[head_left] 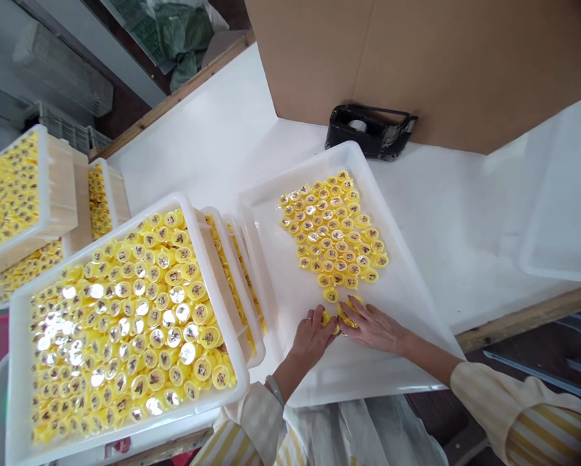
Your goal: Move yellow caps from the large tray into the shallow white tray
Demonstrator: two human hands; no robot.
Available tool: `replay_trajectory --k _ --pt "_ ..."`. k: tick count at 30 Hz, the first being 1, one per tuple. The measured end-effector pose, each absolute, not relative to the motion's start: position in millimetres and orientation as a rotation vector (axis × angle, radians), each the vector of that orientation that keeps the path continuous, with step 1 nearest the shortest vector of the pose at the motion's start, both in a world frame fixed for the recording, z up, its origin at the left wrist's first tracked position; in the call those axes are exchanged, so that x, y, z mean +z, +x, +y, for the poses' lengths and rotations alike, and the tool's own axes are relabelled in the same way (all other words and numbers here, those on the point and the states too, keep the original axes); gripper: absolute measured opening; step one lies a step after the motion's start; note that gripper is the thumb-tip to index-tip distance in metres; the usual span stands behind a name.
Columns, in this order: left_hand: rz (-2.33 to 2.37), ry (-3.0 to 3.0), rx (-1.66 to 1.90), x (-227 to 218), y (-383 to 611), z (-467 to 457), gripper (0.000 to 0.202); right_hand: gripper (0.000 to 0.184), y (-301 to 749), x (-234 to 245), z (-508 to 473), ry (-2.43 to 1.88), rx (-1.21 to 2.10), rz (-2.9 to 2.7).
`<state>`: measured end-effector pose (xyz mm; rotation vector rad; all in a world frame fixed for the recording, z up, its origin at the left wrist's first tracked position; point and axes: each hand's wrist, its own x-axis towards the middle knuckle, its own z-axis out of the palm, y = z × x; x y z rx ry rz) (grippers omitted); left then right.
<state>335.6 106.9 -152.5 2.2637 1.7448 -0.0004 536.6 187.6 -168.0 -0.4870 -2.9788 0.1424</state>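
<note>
Both hands work low in a shallow white tray (pixel 290 285). My left hand (pixel 312 336) has its fingers bent around a small yellow round piece (pixel 325 318) with a printed picture on top. Close beside it, my right hand (pixel 372 327) curls its fingers over more yellow pieces (pixel 351 314), partly covering them. The fingertips of the two hands nearly meet. Just above them, a block of yellow round pieces (pixel 326 233) lies face up in close rows, with a single yellow piece (pixel 330 295) at its lower edge.
To the left, a deep white bin (pixel 188 207) full of yellow pieces sits on stacked trays. More filled bins (pixel 59 181) stand at the far left. Behind the tray are a black tape dispenser (pixel 368 133) and a large cardboard box (pixel 416 58). Another white tray (pixel 562 213) is at right.
</note>
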Motion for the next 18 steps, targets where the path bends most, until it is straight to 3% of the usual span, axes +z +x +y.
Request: replay_trajectory --k 18 --pt "1.745 2.2 0.019 -143.4 336.9 113.8 0.025 0.02 545.1 -159.9 190.4 -0.573 0.134 -2.986"
